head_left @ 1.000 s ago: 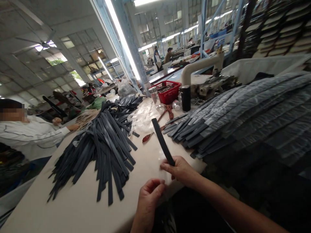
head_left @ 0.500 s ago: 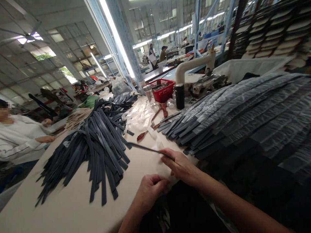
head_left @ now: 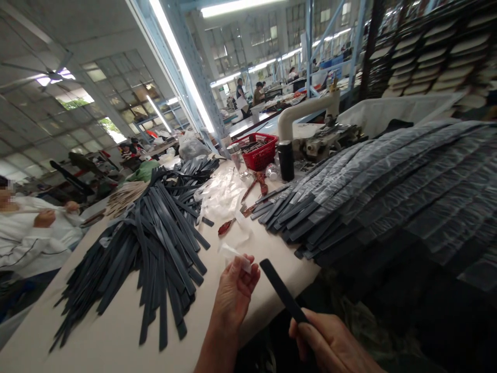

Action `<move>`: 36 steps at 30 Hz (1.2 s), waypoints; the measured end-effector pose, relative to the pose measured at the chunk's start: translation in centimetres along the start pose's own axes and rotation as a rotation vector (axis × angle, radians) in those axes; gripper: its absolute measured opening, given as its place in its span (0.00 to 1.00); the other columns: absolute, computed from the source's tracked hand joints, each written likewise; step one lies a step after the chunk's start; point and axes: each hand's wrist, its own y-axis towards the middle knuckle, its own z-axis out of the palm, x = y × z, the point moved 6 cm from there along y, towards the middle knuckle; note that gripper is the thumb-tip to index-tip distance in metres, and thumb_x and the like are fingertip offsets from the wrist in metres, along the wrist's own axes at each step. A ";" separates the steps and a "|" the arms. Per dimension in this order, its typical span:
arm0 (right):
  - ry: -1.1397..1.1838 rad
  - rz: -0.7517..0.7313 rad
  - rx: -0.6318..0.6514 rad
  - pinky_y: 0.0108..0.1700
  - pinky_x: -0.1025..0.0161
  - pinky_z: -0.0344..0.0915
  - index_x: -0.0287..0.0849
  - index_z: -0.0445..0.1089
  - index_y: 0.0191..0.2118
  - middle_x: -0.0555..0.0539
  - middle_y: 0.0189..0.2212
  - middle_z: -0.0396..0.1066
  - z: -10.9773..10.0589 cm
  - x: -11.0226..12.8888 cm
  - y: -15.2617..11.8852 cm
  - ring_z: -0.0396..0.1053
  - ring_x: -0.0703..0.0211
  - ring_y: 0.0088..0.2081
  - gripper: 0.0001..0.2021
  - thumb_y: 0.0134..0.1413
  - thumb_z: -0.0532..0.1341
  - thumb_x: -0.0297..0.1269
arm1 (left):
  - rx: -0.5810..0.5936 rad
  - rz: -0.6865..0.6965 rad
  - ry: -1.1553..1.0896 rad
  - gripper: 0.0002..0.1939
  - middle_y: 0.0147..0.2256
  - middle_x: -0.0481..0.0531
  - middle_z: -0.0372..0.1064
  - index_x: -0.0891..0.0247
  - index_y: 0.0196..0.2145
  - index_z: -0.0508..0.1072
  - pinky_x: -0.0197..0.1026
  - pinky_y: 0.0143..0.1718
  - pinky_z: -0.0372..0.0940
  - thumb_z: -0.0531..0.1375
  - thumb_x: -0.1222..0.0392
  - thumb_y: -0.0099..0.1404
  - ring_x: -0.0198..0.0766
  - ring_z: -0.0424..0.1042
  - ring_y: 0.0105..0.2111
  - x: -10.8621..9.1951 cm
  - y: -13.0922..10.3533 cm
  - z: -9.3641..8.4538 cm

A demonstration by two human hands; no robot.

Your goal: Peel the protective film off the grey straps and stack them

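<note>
Right hand (head_left: pixel 330 336): at the near right, closed around the near end of a single dark strip (head_left: pixel 282 290), thumb lying along it.
Dark strip: raised off the table (head_left: pixel 108 331) by its near edge, slanting toward the far left, its rounded far end free and just beside the left hand's fingers.
Left hand (head_left: pixel 235 290): up over the near part of the table, pinching a scrap of translucent film (head_left: pixel 232 253) between thumb and fingers; the film pokes out beyond the fingertips toward the far left.
Loose strip pile (head_left: pixel 166 248): to the left of both hands, dark strips fanned across the table, many ends pointing near.
Wrapped strips (head_left: pixel 373 181): to the right, a broad sloping heap, clear wrapping catching the light, bare dark ends facing left.
White film heap (head_left: pixel 221 194): on the table beyond the left hand, between the two heaps of strips.
Red-brown strap (head_left: pixel 225 228): lying at the near right of that film, partly covered.
Far side of the table: I see a red basket (head_left: pixel 261 155) with small dark pieces in it, a clear jar (head_left: pixel 237 159) to its left, a black bottle (head_left: pixel 286 161) to its right.
Far left: a co-worker in a white top (head_left: pixel 23 243), both hands raised near the chest.
</note>
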 end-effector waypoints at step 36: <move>-0.167 0.013 0.043 0.32 0.65 0.59 0.41 0.66 0.28 0.49 0.23 0.70 1.4 0.5 2.4 0.68 0.59 0.27 0.23 0.68 0.44 0.47 | 0.004 -0.037 0.064 0.19 0.28 0.52 0.79 0.66 0.29 0.79 0.37 0.35 0.73 0.77 0.54 0.42 0.37 0.77 0.28 3.1 -1.4 -1.0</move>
